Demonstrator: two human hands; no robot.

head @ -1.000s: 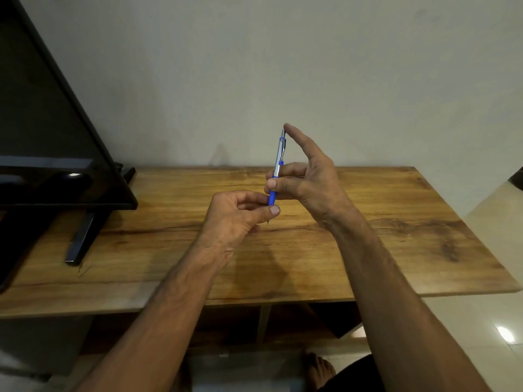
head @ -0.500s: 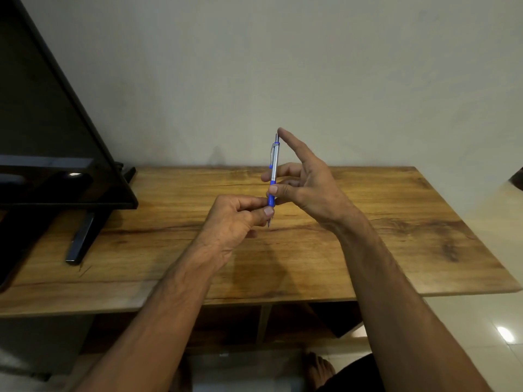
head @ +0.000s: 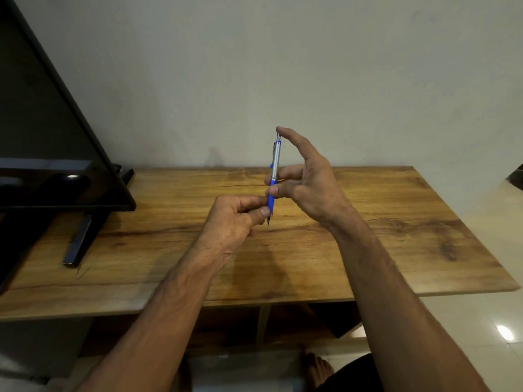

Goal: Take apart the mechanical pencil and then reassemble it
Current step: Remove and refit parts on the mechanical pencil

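pencil (head: 275, 168) upright | tip down (near-vertical) | left hand (head: 235, 219) + right hand (head: 307, 179) pinch

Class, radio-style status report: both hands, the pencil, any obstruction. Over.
Left hand pinches mechanical pencil at its blue grip. Right hand holds the barrel, forefinger on cap. Pencil upright, in one piece, above table. Nothing in the way.

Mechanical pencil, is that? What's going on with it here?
A person holds a mechanical pencil upright over a wooden table, tip down. The left hand pinches its blue grip near the tip. The right hand pinches the barrel higher up, with its index fingertip on the top cap. The pencil looks to be in one piece. A television stands to the left.
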